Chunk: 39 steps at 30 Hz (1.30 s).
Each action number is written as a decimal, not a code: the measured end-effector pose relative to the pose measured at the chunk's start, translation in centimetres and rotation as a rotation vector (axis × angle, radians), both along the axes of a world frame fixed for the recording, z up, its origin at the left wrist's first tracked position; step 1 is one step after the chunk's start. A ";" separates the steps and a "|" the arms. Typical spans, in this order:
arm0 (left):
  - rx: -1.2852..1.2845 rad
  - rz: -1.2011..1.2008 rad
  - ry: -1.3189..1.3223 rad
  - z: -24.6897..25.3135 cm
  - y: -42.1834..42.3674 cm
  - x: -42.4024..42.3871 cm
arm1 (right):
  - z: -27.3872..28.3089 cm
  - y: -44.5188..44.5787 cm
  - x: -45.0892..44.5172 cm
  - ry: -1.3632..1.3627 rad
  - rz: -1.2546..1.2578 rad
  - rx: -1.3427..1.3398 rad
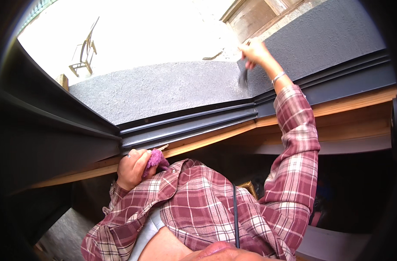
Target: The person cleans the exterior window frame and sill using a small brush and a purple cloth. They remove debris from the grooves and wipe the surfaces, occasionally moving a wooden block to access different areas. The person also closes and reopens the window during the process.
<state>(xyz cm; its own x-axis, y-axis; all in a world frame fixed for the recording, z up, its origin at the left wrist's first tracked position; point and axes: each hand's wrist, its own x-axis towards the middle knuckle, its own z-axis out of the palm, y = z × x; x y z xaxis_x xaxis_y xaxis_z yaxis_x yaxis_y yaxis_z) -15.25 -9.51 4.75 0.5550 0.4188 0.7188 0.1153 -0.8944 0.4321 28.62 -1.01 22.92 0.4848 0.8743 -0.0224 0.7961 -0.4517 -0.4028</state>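
Observation:
My right hand (254, 52) reaches out over the grey rough-textured outer sill (159, 88), near its corner. It grips a dark brush (243, 78), blurred, with the bristle end pointing down at the sill. My left hand (134, 166) is closed around a fluffy purple cloth (156, 161) and rests by the inner wooden ledge (198, 145). A thin, pale pointed piece (164, 147) sticks out beside the cloth; what it is cannot be told. Between the hands runs the dark metal window frame track (192, 122).
A dark frame panel (55, 120) rises at the left. Outside, a wooden chair (84, 55) stands on bright ground, and a weathered wooden structure (253, 19) lies beyond the sill. A woven wicker edge (249, 189) shows behind my body.

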 end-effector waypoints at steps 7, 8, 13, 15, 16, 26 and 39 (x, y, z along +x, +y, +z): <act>0.022 -0.002 0.021 0.0 -0.1 0.2 | 1.7 -2.1 -2.2 0.156 0.046 -0.419; 0.012 0.028 0.039 0.2 -0.5 0.0 | -0.8 -0.1 -1.7 0.007 -0.005 -0.355; -0.008 -0.052 0.013 0.2 0.1 0.0 | -1.2 4.1 5.6 -0.510 0.518 0.764; 0.000 -0.009 0.021 0.3 -0.2 -0.3 | 3.6 3.2 -0.1 0.026 0.078 0.200; 0.013 -0.018 0.016 0.4 -0.2 -0.2 | 4.9 2.1 -0.7 0.109 0.062 -0.013; 0.036 -0.008 0.033 0.1 0.1 -0.7 | 6.8 0.3 -1.1 -0.350 0.324 0.519; 0.020 0.008 -0.014 -1.1 0.2 -0.5 | 9.5 -5.0 -3.7 -0.125 0.001 -0.481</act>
